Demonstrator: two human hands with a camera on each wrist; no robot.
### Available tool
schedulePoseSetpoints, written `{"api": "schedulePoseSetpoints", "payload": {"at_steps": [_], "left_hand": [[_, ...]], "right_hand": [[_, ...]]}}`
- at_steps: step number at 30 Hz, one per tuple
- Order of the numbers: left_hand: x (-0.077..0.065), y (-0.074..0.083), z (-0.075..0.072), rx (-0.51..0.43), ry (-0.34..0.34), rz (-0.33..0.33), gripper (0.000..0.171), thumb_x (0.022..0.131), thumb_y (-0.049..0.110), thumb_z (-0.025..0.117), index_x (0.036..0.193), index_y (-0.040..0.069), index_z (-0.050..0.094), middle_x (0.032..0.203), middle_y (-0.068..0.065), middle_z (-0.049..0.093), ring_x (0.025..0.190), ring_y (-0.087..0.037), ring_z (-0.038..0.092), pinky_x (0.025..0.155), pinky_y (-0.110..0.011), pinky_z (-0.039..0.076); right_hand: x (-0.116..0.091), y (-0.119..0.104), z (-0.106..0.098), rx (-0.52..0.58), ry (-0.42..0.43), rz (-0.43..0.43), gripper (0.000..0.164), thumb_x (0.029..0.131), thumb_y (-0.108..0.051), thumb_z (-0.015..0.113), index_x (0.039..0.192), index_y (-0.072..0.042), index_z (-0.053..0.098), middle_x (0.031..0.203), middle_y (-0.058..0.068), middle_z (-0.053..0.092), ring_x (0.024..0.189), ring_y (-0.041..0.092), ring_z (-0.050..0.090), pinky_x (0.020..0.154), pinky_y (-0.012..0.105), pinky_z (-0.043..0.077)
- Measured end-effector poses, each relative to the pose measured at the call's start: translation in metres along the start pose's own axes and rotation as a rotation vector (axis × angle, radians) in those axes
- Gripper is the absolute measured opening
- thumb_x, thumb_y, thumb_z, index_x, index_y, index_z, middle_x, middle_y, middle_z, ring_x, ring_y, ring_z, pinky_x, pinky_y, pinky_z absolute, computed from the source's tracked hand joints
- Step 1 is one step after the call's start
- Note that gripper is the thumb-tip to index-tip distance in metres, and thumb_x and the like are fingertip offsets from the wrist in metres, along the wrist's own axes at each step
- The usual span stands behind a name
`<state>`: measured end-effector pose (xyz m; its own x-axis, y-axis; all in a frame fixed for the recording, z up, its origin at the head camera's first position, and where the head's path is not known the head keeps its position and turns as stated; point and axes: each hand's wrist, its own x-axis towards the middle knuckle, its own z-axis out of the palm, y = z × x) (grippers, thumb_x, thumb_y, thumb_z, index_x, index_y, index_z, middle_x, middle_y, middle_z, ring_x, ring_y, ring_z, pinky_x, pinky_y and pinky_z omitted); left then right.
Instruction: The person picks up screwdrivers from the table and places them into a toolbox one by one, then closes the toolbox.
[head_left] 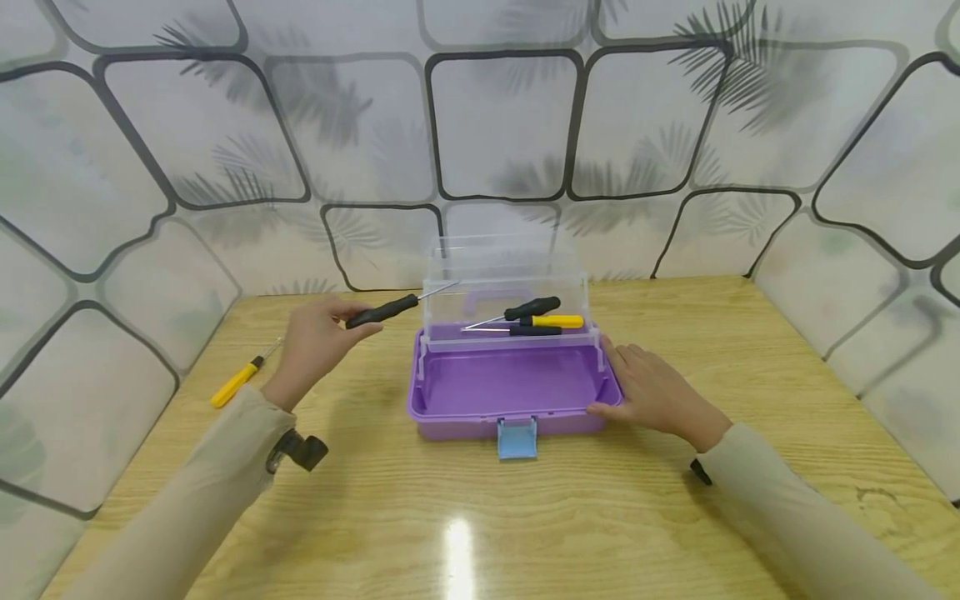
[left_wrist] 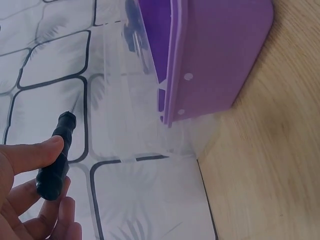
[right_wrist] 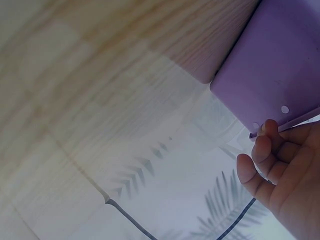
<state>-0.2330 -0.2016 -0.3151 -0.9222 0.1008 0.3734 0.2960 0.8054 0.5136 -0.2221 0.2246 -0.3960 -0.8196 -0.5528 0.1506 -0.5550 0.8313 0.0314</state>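
Observation:
My left hand (head_left: 318, 337) pinches a black-handled screwdriver (head_left: 384, 311) between thumb and fingers, its thin shaft pointing right, toward the clear lid. In the left wrist view the black handle (left_wrist: 54, 167) lies across the fingers. A purple toolbox (head_left: 513, 427) stands with its transparent lid (head_left: 502, 258) raised. My right hand (head_left: 656, 392) holds the toolbox's right end, thumb at the front corner and fingers along the side. Toward the back of the box lie a black screwdriver (head_left: 532, 308), a yellow screwdriver (head_left: 558, 321) and another black screwdriver (head_left: 536, 331), on a clear tray.
A yellow screwdriver (head_left: 238, 382) lies on the wooden table (head_left: 375, 517), left of my left wrist. The light blue latch (head_left: 517, 439) hangs down at the toolbox front. A patterned covering (head_left: 502, 125) rises behind the table and along both sides.

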Motion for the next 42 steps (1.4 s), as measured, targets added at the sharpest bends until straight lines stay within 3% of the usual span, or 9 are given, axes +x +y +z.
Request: {"api": "schedulePoseSetpoints", "payload": {"at_steps": [7,17,32,42], "left_hand": [[0.01,0.016,0.005,-0.006,-0.033,0.039,0.023,0.079,0.021,0.076,0.097,0.006,0.075,0.082,-0.011,0.066,0.068,-0.021,0.044,0.062,-0.029,0.032],[0.019,0.03,0.013,0.006,-0.078,0.054,0.024,0.078,0.024,0.076,0.097,0.008,0.075,0.088,-0.01,0.069,0.07,-0.021,0.051,0.061,-0.028,0.034],[0.038,0.028,0.025,0.038,-0.181,0.004,0.027,0.081,0.026,0.074,0.101,0.008,0.074,0.104,-0.011,0.071,0.067,-0.019,0.055,0.058,-0.026,0.039],[0.048,0.029,0.034,0.052,-0.212,-0.006,0.033,0.08,0.029,0.074,0.107,0.009,0.072,0.103,-0.011,0.072,0.07,-0.018,0.057,0.06,-0.027,0.043]], "right_hand": [[0.001,0.0,0.0,0.003,-0.001,0.0,0.103,0.079,-0.063,0.059,0.141,0.014,0.028,0.118,0.028,0.057,0.106,0.036,0.056,0.091,0.049,0.047],[-0.001,0.0,0.0,0.016,0.011,0.0,0.103,0.079,-0.061,0.061,0.14,0.014,0.028,0.118,0.028,0.057,0.106,0.036,0.056,0.091,0.049,0.046],[0.0,0.0,0.0,0.017,0.013,0.0,0.103,0.079,-0.061,0.061,0.14,0.015,0.029,0.117,0.028,0.057,0.105,0.036,0.056,0.091,0.049,0.046],[0.0,0.0,0.0,0.023,0.012,-0.001,0.103,0.079,-0.061,0.061,0.14,0.015,0.028,0.119,0.029,0.056,0.108,0.037,0.056,0.093,0.05,0.046]]}}
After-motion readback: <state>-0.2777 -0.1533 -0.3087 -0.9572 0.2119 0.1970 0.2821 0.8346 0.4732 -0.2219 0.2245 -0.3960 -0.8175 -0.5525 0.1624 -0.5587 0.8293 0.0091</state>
